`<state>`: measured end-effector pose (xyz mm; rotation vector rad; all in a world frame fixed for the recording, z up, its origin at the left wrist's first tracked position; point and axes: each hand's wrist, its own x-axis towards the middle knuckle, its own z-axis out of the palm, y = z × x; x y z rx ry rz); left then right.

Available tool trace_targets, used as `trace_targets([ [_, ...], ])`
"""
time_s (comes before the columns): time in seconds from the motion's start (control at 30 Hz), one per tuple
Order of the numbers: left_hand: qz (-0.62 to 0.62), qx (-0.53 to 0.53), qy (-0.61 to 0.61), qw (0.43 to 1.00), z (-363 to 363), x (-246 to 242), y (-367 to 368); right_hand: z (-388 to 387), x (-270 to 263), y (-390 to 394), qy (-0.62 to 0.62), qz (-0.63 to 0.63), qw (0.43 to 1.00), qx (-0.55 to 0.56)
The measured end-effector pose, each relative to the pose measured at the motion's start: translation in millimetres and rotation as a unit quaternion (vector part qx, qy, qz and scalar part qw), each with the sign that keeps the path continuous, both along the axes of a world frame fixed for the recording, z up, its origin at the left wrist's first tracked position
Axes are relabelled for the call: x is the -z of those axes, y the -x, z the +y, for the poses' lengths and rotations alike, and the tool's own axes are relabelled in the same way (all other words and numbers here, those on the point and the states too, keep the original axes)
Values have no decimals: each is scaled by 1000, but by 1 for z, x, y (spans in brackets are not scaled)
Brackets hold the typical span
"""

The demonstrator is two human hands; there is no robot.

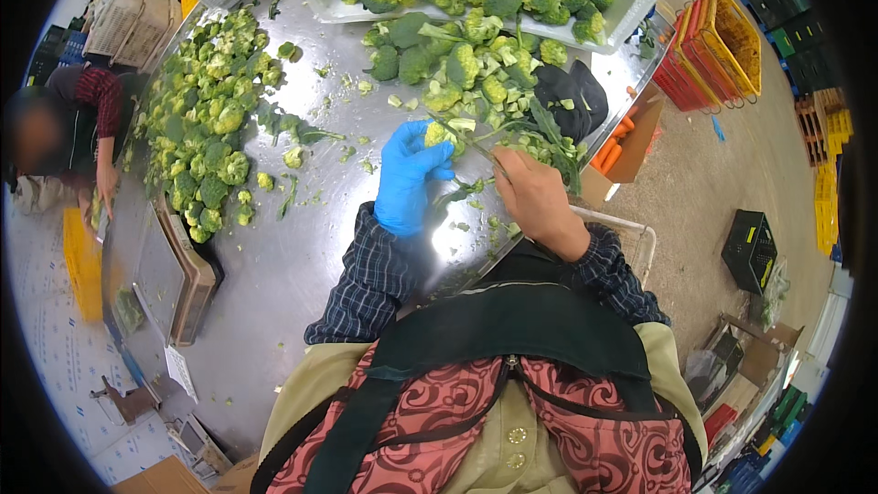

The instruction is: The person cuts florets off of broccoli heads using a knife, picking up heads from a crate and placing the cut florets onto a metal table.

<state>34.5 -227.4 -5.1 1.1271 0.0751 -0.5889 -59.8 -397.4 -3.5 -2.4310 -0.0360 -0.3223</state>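
My left hand (411, 175), in a blue disposable glove, holds a small broccoli floret (437, 137) between thumb and fingers. Bare, my right hand (538, 199) grips a knife (473, 144) whose narrow blade points up and left, close beside the floret. Beyond both hands lies a heap of cut broccoli (459, 68) with stem pieces and leaves. A larger pile of florets (206, 116) covers the left part of the steel table (274, 295). At the far side stands a white foam box (627, 20) full of broccoli.
A dark cloth (583, 99) lies right of the heap. Past the table's right edge are a cardboard box (634, 158) of carrots (607, 151) and red and yellow crates (720, 48). A scale (188, 288) stands on the left. Another person (75, 116) works at the far left.
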Motion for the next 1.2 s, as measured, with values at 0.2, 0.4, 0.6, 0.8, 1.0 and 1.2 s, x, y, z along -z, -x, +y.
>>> trace_targets([
  [0.2, 4, 26, 54, 998, 1, -9, 10, -26, 26, 12, 74, 114, 989, 48],
  [0.4, 28, 28, 165, 986, 17, -15, -19, -50, 14, 30, 57, 155, 981, 99],
  [0.6, -137, 4, -28, 990, 6, 43, -108, -45, 16, 31, -19, 125, 988, 93],
  [0.8, -477, 75, -569, 666, -24, 81, -153, -42, 19, 31, -58, 106, 988, 96],
  [1.0, -308, 102, -377, 867, -15, 71, -150, -44, 22, 38, -86, 95, 986, 108],
  [1.2, 17, 72, 29, 997, -8, 6, -75, -36, 5, 23, -60, 64, 992, 91],
])
